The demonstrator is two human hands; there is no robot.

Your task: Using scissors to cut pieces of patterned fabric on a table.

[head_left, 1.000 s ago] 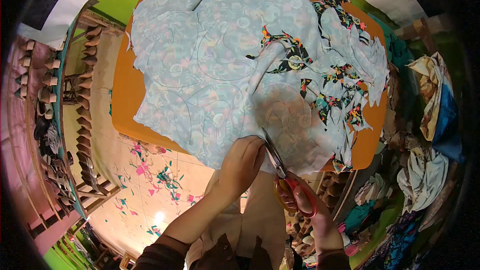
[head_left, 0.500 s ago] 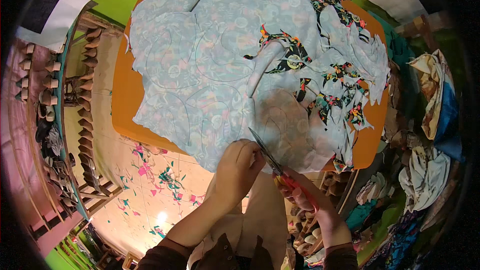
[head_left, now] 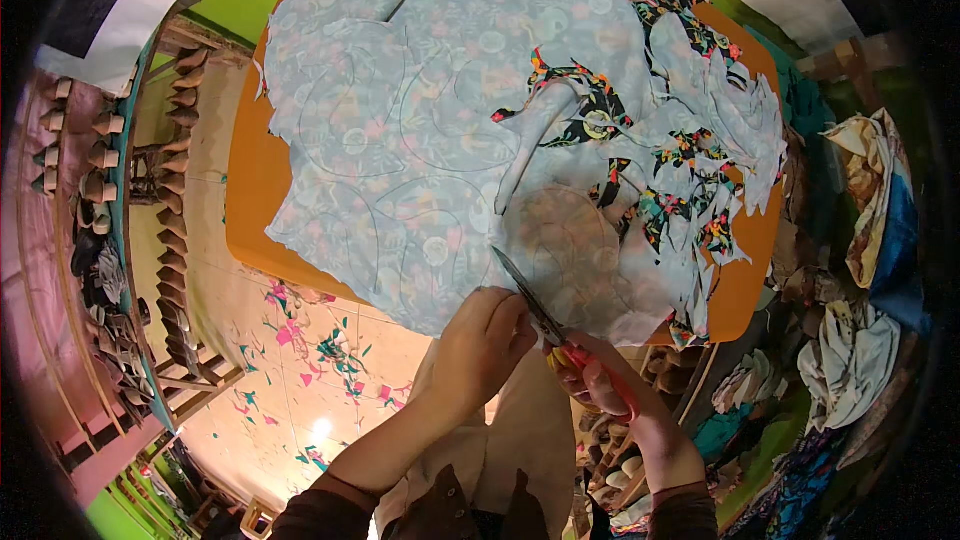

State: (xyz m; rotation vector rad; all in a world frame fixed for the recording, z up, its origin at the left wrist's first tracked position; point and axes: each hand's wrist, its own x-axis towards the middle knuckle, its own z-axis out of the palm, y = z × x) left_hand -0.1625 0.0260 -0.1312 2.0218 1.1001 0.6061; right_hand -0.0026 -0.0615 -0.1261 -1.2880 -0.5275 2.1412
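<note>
A wide floral fabric [head_left: 350, 140], pale side up with curved outlines drawn on it, covers much of the orange table [head_left: 258, 210]. My right hand [head_left: 600, 380] is closed round the red handles of a pair of scissors [head_left: 528, 290]. Their blades point away from me and to the left, at the fabric's near edge beside a cut. My left hand [head_left: 485, 340] pinches that near edge just left of the blades; its fingertips are partly hidden. To the right, cut strips of fabric [head_left: 690, 180] lie crumpled, some showing the dark flowered face.
Shoe lasts line a wooden rack [head_left: 172, 240] on the left, with more shoe forms beyond it. Pink and green scraps [head_left: 340, 360] litter the tiled floor. Bundles of cloth [head_left: 850, 360] are heaped on the right, and further lasts sit below the table's near right side.
The scissors' tips have shifted slightly left and away from me. The fabric strips lie slightly further right in the picture. Both hands keep their grip.
</note>
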